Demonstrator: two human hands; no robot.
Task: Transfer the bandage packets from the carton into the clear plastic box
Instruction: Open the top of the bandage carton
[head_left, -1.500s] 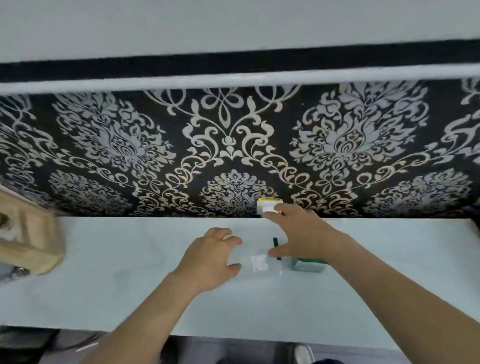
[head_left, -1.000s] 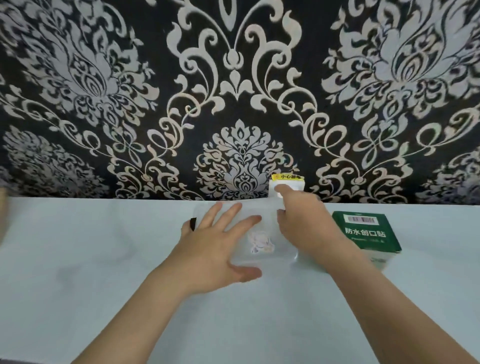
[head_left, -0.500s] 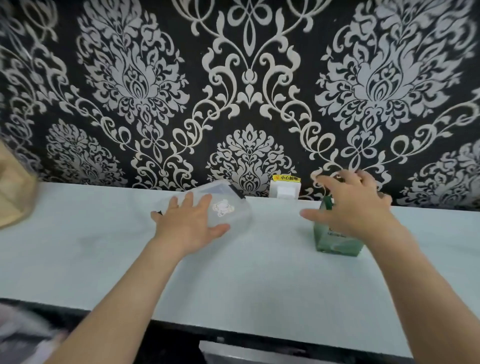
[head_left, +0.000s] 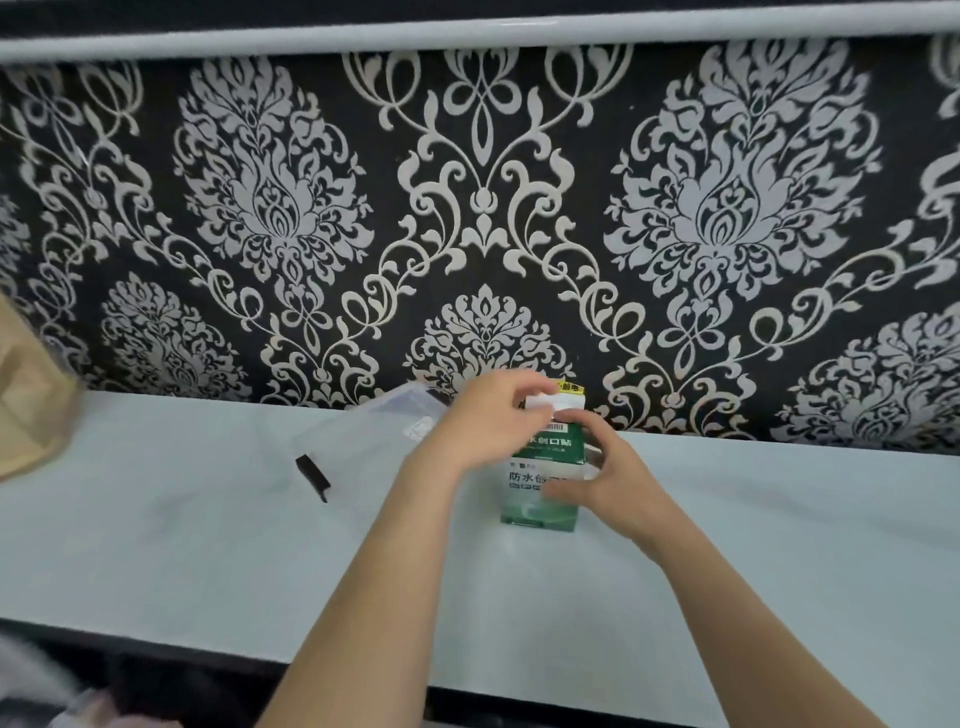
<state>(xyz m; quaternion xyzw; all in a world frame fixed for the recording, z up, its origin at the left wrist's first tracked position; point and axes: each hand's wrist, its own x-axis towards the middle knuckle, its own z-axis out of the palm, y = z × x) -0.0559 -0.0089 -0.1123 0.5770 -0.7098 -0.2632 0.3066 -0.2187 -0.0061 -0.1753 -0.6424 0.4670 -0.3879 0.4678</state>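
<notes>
Black wallpaper (head_left: 483, 208) with silver damask is running behind a pale counter (head_left: 182, 545), filling the view from nine o'clock round to three. Just past centre toward one o'clock, the green carton (head_left: 540, 512) is standing upright on the counter, close to the wall. The left hand (head_left: 488, 426) is reaching over it from ten o'clock, its fingers curling onto the carton's top end; whether they are pinching a flap I cannot tell. The right hand (head_left: 608, 478) is gripping the carton from four o'clock, thumb lying across the printed front and fingers wrapping the far side. At the carton's ten o'clock, just beside it, the clear plastic box (head_left: 363, 441) is lying on the counter with its black latch (head_left: 312, 475) pointing toward seven o'clock. A white wall fitting (head_left: 569, 402) with a yellow label is showing at the carton's twelve o'clock. A tan object (head_left: 31, 410), blurred, is sitting at nine o'clock.
</notes>
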